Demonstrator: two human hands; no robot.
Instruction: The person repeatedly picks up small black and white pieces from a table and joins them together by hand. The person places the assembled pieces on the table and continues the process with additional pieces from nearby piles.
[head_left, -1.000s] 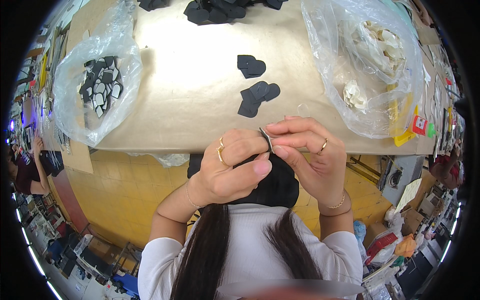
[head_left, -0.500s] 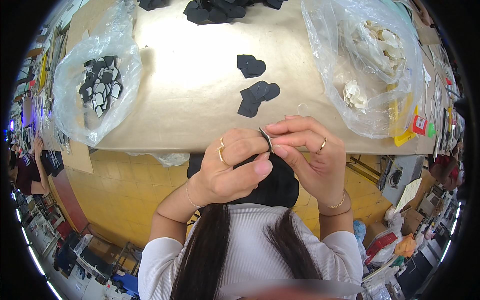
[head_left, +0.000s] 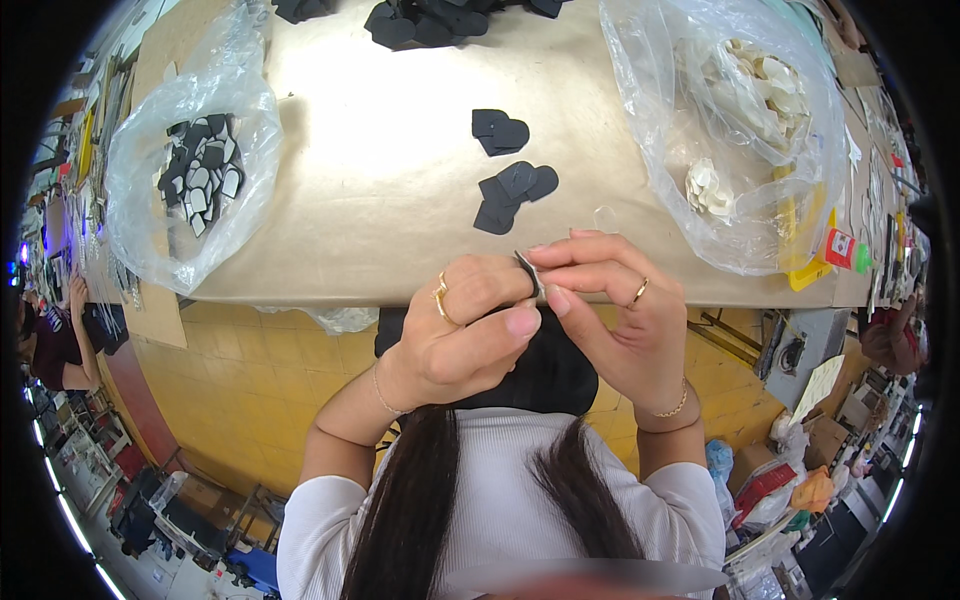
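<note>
Close to the table's near edge my two hands meet around a small black piece point(head_left: 526, 266) with a pale layer on its right side. My left hand point(head_left: 460, 325) is closed, pinching the black side between thumb and fingers. From the other side, the thumb and fingertips of my right hand point(head_left: 625, 310) press on the pale layer. Most of the piece is hidden by my fingers. Beyond my hands lie two small groups of black round-ended pieces, a nearer group point(head_left: 497, 215) and a farther one point(head_left: 510, 137), each with overlapping pieces.
On the left, a clear plastic bag point(head_left: 135, 215) holds black pieces with pale faces point(head_left: 200, 178). At the right, another clear bag point(head_left: 665, 120) holds cream pieces point(head_left: 775, 95). A black pile point(head_left: 425, 22) lies at the far edge. A green-capped bottle point(head_left: 842, 250) stands right.
My hands have shifted very slightly left with the piece between them. The black side now leans a little more, and more of the pale layer shows beside it.
</note>
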